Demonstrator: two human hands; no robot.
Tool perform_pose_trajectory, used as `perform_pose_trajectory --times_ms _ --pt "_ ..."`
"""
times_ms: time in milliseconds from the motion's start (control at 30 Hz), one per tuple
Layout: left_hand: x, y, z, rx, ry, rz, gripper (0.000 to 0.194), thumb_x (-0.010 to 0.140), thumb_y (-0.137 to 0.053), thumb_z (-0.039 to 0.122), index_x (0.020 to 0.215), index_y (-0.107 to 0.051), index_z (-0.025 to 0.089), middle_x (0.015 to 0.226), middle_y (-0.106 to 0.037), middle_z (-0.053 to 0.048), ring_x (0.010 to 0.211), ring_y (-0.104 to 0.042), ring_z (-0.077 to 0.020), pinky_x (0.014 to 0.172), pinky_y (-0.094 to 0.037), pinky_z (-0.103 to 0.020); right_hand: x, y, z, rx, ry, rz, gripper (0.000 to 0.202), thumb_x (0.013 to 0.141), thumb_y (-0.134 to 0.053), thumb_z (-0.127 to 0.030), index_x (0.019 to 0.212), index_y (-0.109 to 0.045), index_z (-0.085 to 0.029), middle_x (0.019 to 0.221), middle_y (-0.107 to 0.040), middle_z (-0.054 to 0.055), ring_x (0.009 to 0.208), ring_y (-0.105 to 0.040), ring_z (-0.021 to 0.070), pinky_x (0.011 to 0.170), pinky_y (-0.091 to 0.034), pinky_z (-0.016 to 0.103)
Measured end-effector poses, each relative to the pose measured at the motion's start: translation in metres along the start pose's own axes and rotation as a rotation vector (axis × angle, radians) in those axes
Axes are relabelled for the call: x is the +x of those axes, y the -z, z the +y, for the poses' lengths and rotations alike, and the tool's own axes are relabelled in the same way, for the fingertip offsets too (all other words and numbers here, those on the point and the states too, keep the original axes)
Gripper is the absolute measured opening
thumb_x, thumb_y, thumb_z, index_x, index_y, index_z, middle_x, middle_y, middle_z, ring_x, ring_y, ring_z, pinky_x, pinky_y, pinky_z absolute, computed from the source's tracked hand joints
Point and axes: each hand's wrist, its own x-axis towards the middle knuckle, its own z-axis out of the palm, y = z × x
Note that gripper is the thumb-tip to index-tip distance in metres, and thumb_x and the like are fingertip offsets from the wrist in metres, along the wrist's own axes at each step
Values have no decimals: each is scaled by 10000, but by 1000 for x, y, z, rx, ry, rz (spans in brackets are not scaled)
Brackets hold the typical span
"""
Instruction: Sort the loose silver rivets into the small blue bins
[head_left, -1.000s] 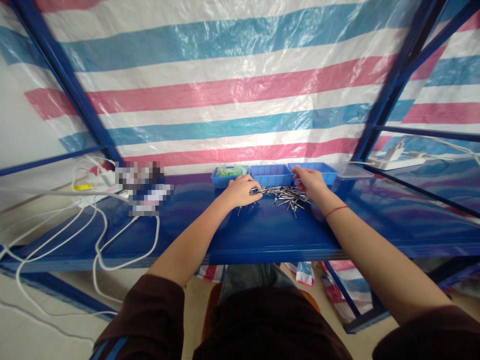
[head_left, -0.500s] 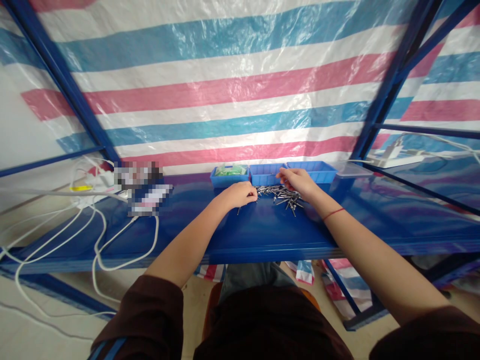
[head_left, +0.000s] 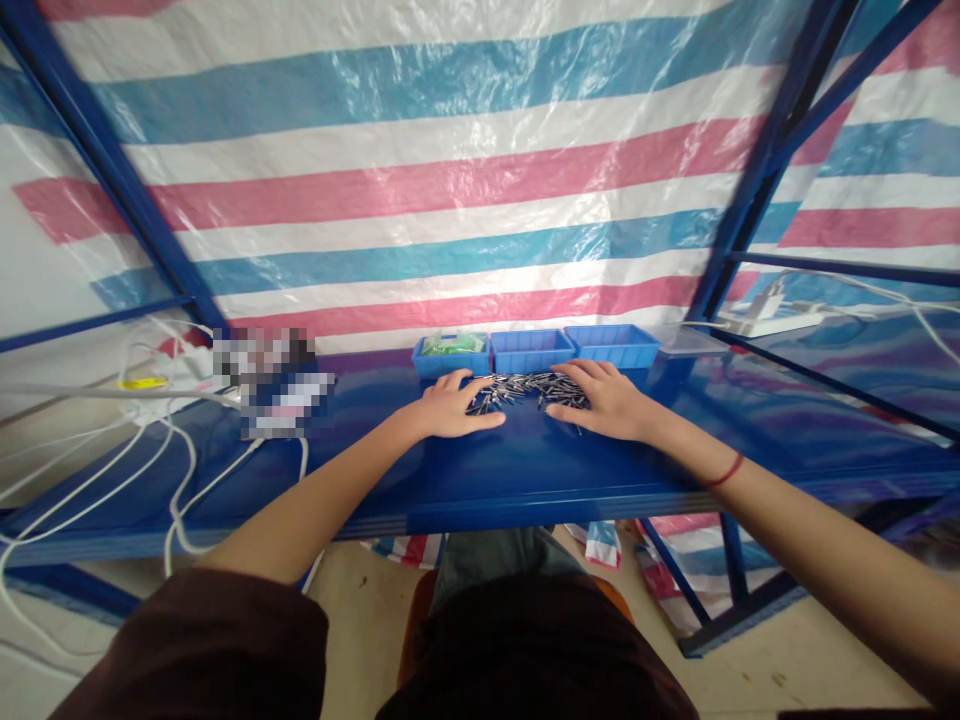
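Observation:
A pile of thin, dark metal pieces, like screws or rivets [head_left: 525, 386], lies on the blue tabletop [head_left: 510, 465]. My left hand [head_left: 451, 408] rests at the pile's left side, thumb and fingers spread around its edge. On the opposite side, my right hand [head_left: 609, 402] curves about the pile's right end with the thumb apart from the fingers. Both hands are open and touch the outer pieces. Too small to make out is the exact kind of piece. Just behind the pile are a middle blue bin [head_left: 532, 350] and a right blue bin [head_left: 613, 346].
A left blue bin [head_left: 420, 362] holds a green plastic packet [head_left: 454, 344]. White cables [head_left: 176, 470] and a blurred-out item [head_left: 281, 385] lie on the left. A clear lid-like tray [head_left: 690, 342] and a power strip [head_left: 776, 318] are on the right. Blue metal posts [head_left: 739, 200] frame the table.
Both hands have opened from closed fingers and spread apart to the pile's two sides. The right hand has come down from near the middle bin. The pile looks more gathered.

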Motion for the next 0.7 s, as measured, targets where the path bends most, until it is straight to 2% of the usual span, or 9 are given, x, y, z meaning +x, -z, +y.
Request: perform_pose_trajectory --times_ms 67,133,200,300,400,500,600,700 --pt "-11 -6 -6 -12 33 -43 839 677 -421 775 1392 -289 355 1515 -160 -105 1369 -158 -391 1057 -184 -568 -9 -8 8 4 -73 -82 788 746 -442 -699 1383 -384 -239 1414 -388 140 1277 -346 381 996 -311 536" --pt "-16 -12 -9 -22 28 -5 823 704 -367 780 1397 -284 343 1515 -168 -103 1382 -138 -370 1078 -141 -564 -12 -15 11 41 -113 -141 785 772 -402 -696 1406 -344 -236 1425 -380 137 1296 -338 365 1035 -272 534" --pt "-15 -17 -8 -32 -2 7 788 736 -328 765 1408 -244 361 1520 -160 -87 1390 -125 -354 1084 -96 -576 -10 -20 8 84 -91 -162 758 797 -385 -674 1407 -338 -228 1427 -381 131 1307 -335 346 1058 -254 516" --pt "-6 -22 0 -47 -72 16 726 787 -283 722 1406 -249 345 1519 -167 -70 1397 -132 -315 1106 -82 -539 -4 -22 -5 139 -10 -137 712 828 -393 -616 1374 -381 -159 1407 -402 152 1296 -360 316 1064 -280 451" --pt "5 -26 8 -78 -153 68 685 834 -269 659 1408 -264 286 1503 -208 -77 1391 -178 -270 1128 -129 -453 4 -22 -18 170 48 -111 565 870 -403 -484 1284 -461 -106 1290 -514 168 1172 -499 275 993 -372 373" --pt "13 -31 14 -135 -238 150 638 874 -288 578 1405 -275 225 1480 -251 -98 1375 -231 -230 1132 -178 -377 14 -23 -29 100 77 -107 387 875 -407 -361 1140 -557 -123 1127 -611 148 991 -599 252 860 -439 335" --pt "21 -35 18 -144 -269 217 583 888 -336 509 1376 -325 190 1432 -328 -118 1340 -293 -237 1121 -222 -382 29 -23 -37 -30 104 -84 293 865 -406 -298 1000 -611 -138 983 -650 129 868 -622 241 770 -441 316" --pt "33 -37 24 -113 -257 322 512 886 -386 443 1289 -428 130 1325 -440 -151 1268 -377 -264 1093 -273 -402 47 -21 -40 -113 188 -86 220 804 -460 -207 928 -633 -148 906 -668 112 859 -617 241 750 -424 303"
